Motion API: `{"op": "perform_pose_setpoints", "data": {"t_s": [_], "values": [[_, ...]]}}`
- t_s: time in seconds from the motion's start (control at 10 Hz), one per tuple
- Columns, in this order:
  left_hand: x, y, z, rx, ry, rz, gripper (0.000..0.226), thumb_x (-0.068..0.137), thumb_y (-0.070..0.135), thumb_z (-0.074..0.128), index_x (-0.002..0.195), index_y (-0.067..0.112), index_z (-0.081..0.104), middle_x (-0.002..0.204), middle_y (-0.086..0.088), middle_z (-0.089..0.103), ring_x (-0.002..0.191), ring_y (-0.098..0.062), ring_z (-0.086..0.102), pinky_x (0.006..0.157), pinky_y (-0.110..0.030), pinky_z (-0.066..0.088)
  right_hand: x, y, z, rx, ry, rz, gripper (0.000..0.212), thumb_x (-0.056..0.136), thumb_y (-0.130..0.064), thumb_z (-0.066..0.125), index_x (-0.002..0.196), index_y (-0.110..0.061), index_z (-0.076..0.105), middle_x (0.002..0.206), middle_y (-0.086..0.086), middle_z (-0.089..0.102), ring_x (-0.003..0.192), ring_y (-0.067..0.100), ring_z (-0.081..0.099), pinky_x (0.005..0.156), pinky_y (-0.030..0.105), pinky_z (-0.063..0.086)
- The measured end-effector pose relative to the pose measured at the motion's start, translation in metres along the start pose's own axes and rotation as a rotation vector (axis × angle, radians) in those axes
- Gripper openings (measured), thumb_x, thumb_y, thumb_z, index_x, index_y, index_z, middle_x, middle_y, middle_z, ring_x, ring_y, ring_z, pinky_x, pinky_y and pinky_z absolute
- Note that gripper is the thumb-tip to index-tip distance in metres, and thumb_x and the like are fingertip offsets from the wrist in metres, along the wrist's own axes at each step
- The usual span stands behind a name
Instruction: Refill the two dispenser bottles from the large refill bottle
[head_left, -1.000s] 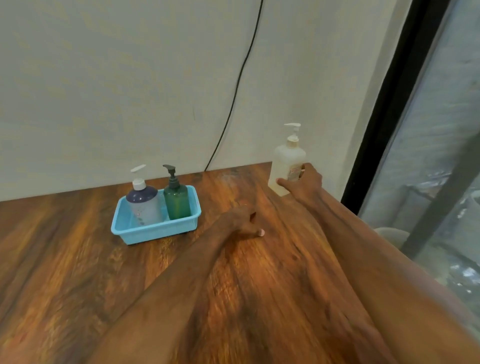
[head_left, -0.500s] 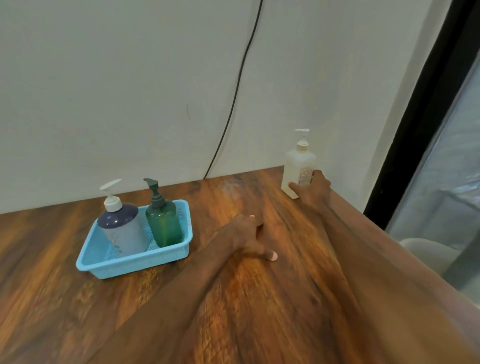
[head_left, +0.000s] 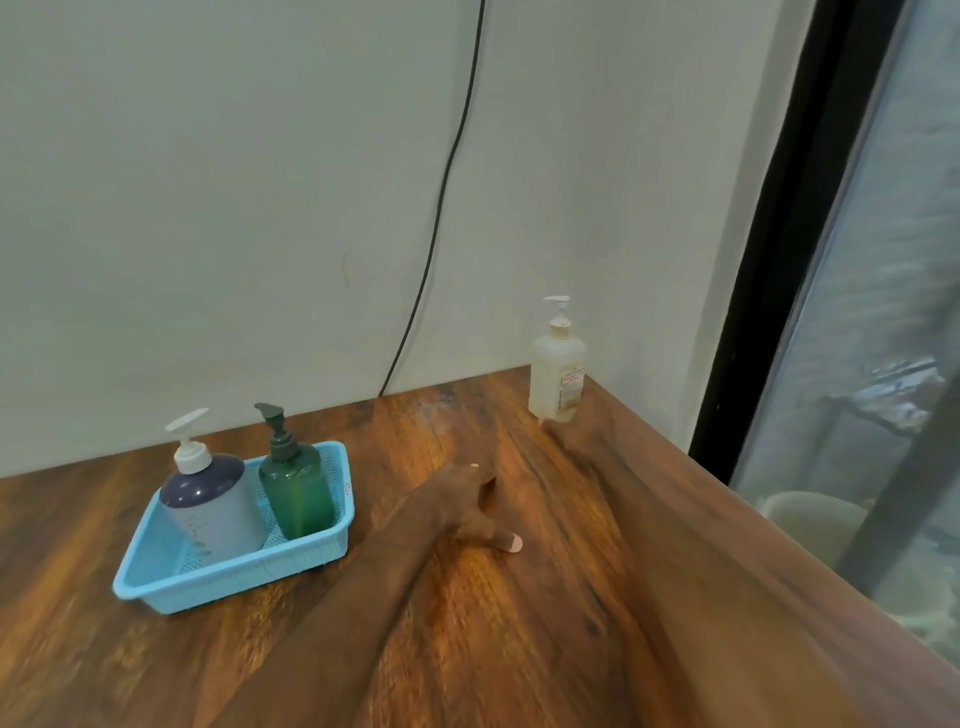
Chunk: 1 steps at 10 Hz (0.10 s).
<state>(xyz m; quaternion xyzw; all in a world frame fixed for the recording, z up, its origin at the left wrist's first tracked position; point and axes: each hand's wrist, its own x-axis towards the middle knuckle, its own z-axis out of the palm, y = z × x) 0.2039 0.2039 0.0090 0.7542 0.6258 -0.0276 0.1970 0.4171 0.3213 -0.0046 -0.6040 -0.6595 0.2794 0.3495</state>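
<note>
Far to the left of the left fingers, a blue basket tray (head_left: 234, 582) sits on the wooden surface (head_left: 78, 649). Two pump bottles stand up in it, side by side. The grey bottle with a dark blue top and white pump (head_left: 213, 512) is the one farther from the fingers. The green bottle with a dark pump (head_left: 298, 493) is nearer to them, by the tray's right wall.

The left hand (head_left: 462, 506) lies on the surface just to the right of the tray, apart from it. Its fingers (head_left: 470, 475) are loose on the wood and hold nothing. The thumb (head_left: 509, 540) sticks out to the right. A black cable (head_left: 441, 208) runs down the wall behind those fingers.

Farther right, at the back corner of the surface, the white pump bottle (head_left: 558, 374) stands up, well away from the left fingers. The right hand (head_left: 571, 447) is right by the bottle's base, but it is very blurry. I cannot tell if its fingers touch the bottle or how they lie. To the right of that arm is a black window frame (head_left: 769, 260).
</note>
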Motion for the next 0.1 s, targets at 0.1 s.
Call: {"op": "perform_pose_setpoints", "data": {"t_s": [0.1], "values": [[-0.0039,0.0022,-0.0039,-0.052,-0.011,-0.025,0.122,0.066,0.075,0.079,0.162,0.027,0.021,0.169,-0.004,0.024,0.154,-0.029,0.026,0.122,-0.054,0.031,0.0003,0.0237,0.0142,0.085,0.155,-0.009,0.112,0.054,-0.061,0.084,0.149,-0.026,0.038,0.146,-0.004,0.053,0.133,0.019,0.053,0.108,0.037,0.047]]}}
